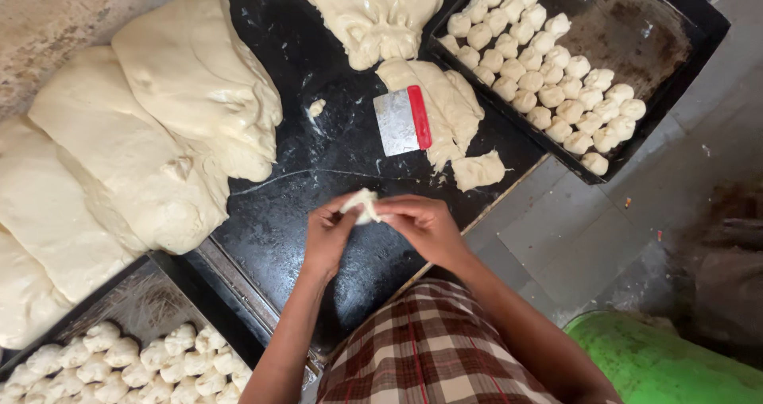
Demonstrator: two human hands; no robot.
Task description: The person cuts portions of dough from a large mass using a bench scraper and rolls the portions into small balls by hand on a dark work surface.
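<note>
Both hands, left hand [330, 231] and right hand [421, 223], pinch a small dough piece [364, 204], its long axis slanting between them.

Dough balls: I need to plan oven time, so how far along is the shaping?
Done: the right tray is over half filled with balls, and more sit in the lower-left tray. In hand: both hands pinch one piece. Left: big dough slabs.

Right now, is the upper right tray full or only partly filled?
Partly filled: dough balls cover the tray's left part, and its right part shows bare dark metal.
</note>
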